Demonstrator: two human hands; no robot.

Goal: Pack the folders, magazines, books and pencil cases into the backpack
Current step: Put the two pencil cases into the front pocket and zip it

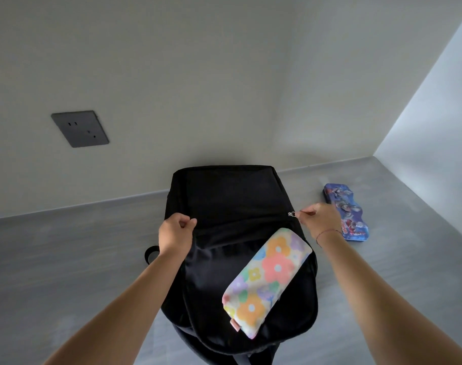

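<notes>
**deskguy:** what are the fingers [305,213] up to?

**packrat:** the right hand [317,219] pinches the small metal zipper pull [292,214] on the black backpack [224,196]; the left hand [176,233] is curled tight on the fabric at the other end of that zip line

**deskguy:** and the cases?

**packrat:** the floral pencil case [269,277] lies slanted on the backpack's front, just below the hands; the blue tin pencil case [347,212] sits on the grey desk [66,246] right of the bag, partly behind the right wrist; the backpack lies flat on the desk near the wall; dark wall socket [80,128] up left
</notes>
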